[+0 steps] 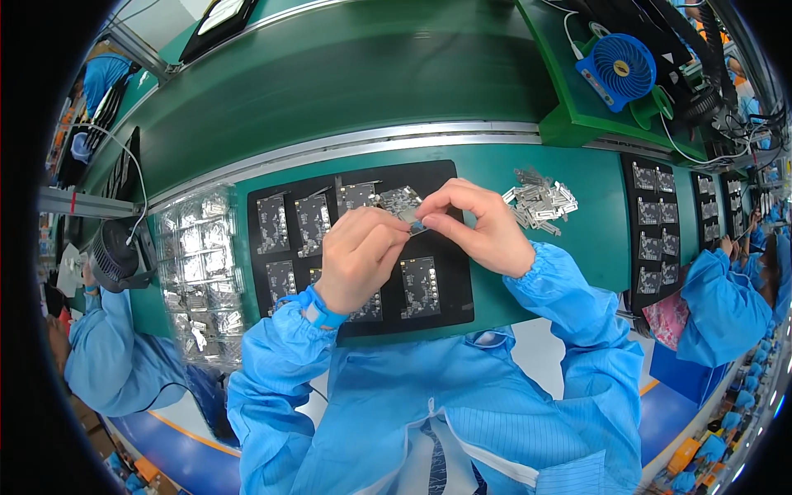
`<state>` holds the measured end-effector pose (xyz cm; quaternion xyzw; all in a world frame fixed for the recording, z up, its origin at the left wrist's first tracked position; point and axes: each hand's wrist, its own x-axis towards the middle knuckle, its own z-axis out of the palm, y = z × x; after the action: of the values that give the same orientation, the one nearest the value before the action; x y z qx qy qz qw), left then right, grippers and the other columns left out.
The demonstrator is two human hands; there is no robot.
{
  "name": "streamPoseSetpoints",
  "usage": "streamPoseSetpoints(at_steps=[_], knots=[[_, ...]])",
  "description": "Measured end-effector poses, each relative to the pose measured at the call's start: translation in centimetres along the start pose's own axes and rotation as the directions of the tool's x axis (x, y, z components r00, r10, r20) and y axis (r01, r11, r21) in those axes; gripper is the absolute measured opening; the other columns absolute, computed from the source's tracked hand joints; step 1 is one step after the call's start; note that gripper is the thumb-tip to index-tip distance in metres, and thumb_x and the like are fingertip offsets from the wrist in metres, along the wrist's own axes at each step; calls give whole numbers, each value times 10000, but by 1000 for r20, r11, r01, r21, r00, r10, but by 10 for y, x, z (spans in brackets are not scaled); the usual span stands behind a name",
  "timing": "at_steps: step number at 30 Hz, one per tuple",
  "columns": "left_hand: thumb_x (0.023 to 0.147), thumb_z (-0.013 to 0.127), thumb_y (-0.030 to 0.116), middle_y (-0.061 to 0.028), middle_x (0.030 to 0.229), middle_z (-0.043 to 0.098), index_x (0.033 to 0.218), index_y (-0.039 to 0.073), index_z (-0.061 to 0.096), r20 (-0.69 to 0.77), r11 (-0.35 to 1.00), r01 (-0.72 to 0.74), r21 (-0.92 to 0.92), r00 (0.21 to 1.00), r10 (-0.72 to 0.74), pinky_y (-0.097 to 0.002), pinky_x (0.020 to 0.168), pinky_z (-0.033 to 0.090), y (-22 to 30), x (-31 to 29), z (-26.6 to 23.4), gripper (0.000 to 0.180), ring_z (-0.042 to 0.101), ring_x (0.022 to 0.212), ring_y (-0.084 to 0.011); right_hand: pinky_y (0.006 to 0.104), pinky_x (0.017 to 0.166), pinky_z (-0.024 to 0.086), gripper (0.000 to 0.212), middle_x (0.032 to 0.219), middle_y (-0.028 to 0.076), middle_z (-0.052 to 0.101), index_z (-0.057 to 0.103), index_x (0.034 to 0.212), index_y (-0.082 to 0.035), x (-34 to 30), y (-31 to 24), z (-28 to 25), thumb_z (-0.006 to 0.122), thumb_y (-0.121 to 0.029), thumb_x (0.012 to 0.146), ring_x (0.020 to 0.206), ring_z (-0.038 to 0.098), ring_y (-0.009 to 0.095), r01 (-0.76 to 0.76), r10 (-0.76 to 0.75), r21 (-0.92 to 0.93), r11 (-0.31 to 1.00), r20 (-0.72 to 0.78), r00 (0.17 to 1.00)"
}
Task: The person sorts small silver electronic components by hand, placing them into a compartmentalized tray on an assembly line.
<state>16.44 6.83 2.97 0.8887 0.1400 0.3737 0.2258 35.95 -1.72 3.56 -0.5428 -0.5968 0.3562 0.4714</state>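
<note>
Over a black tray [455, 305], both of my hands meet at a small circuit board [398, 200] with metal parts on it. My left hand [360, 254], with a blue band at the wrist, is closed on the board's near left side. My right hand [483, 224] has thumb and forefinger pinched at the board's right edge; whatever sits between those fingertips is hidden. Several dark circuit boards [420, 287] lie in rows in the tray, partly covered by my left hand and forearm. Right of the tray is a loose pile of small silvery metal pieces [540, 204].
Clear plastic blister trays [198, 264] with metal parts lie at the left, beside a black fan [120, 254]. A metal rail [330, 148] borders the green conveyor belt [371, 74] behind. A blue fan [619, 70] stands far right. Co-workers [718, 301] sit at both sides.
</note>
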Motion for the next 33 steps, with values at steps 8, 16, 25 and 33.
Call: streamPoseSetpoints(at_steps=[8, 16, 25, 33], knots=[[685, 741, -88, -92, 844, 680, 801, 27, 628, 6, 1000, -5, 12, 1000, 5, -331, 667, 525, 0, -1, 1, 198, 668, 780, -270, 281, 754, 473, 86, 913, 59, 646, 700, 977, -32, -1, 6, 0, 670, -51, 898, 847, 599, 169, -46, 45, 21, 999, 23, 999], [810, 743, -28, -4, 862, 621, 994, 3, 610, 297, 531, 697, -482, 700, -649, -182, 694, 506, -17, 10, 11, 228, 595, 755, -52, 332, 797, 515, 193, 976, 95, 684, 724, 1058, -54, 13, 21, -12, 681, -51, 870, 932, 636, 238, 56, -49, -191, 980, 45, 998], [746, 738, 23, -100, 961, 587, 943, 30, 634, 109, 939, 315, 139, 938, -330, -394, 772, 482, -40, 15, 32, 222, 574, 900, -300, 381, 778, 479, 90, 899, 77, 615, 723, 910, -82, 38, 78, 2, 676, -130, 850, 894, 585, 275, 73, -109, -381, 922, -73, 991], [781, 733, 65, -97, 1006, 596, 934, 31, 635, 119, 945, 254, 207, 952, -282, -403, 800, 479, -18, 9, 6, 185, 563, 952, -314, 411, 744, 474, 55, 872, 96, 620, 694, 870, -67, 0, 81, -57, 676, -88, 823, 883, 597, 297, -2, -263, -727, 687, -251, 932]])
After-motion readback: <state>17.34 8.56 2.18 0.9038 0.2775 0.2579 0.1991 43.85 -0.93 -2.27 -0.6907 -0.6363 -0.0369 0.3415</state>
